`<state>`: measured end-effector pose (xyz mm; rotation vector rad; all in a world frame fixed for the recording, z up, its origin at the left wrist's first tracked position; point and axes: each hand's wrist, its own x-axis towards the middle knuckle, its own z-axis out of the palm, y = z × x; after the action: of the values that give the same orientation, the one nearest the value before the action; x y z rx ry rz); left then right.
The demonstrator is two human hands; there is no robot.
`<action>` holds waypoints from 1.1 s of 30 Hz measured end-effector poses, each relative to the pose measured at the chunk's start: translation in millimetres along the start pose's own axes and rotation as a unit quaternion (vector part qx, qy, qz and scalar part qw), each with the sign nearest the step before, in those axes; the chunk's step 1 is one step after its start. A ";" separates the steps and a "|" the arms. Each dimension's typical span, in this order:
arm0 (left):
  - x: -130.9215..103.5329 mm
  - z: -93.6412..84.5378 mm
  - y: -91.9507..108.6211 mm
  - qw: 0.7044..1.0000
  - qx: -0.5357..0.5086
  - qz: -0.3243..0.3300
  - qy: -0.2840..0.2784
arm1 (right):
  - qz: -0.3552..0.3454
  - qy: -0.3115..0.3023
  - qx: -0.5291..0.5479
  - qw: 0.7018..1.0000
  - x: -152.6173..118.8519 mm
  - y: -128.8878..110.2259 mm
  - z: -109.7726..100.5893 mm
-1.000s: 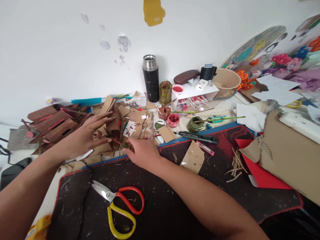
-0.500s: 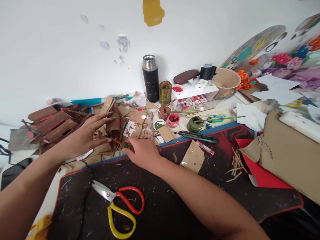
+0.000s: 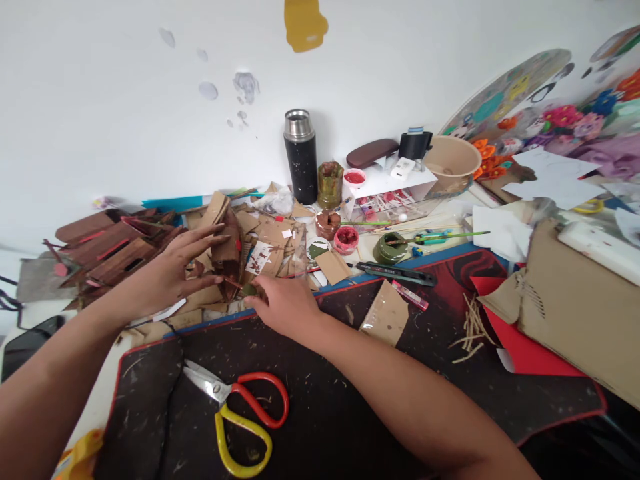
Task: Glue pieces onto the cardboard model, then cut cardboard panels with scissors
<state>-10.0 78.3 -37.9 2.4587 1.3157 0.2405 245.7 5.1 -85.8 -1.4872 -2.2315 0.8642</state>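
Note:
My right hand (image 3: 287, 303) is closed, its thumb and fingertips pinching a small dark green piece (image 3: 249, 290). From that piece a thin reddish stick (image 3: 233, 284) runs left to the thumb tip of my left hand (image 3: 167, 277). The left fingers are stretched out and apart, over the edge of a brown-painted cardboard piece (image 3: 227, 253); whether they touch it I cannot tell. Scraps of cardboard (image 3: 275, 233) lie heaped behind both hands. Scissors (image 3: 225, 393) with one red and one yellow handle lie on the dark mat (image 3: 340, 427) below them.
Brown-painted cardboard models (image 3: 117, 247) crowd the left. Behind stand a black flask (image 3: 301, 163) and paint jars, including a green one (image 3: 390, 248). A utility knife (image 3: 397, 273) and cardboard offcut (image 3: 386, 313) lie right of my hand. A large cardboard sheet (image 3: 580, 313) covers the far right.
Almost nothing differs. Both hands keep their places around the small green piece and its stick; the whole view has shifted very slightly.

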 end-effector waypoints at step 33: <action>0.3 0.8 0.8 1.000 -0.002 0.013 0.011 | -0.005 0.004 0.004 1.000 0.8 1.5 3.1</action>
<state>-8.9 78.0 -38.4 2.4771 1.2923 0.2766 244.7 5.2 -89.3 -1.4717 -2.2255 0.8622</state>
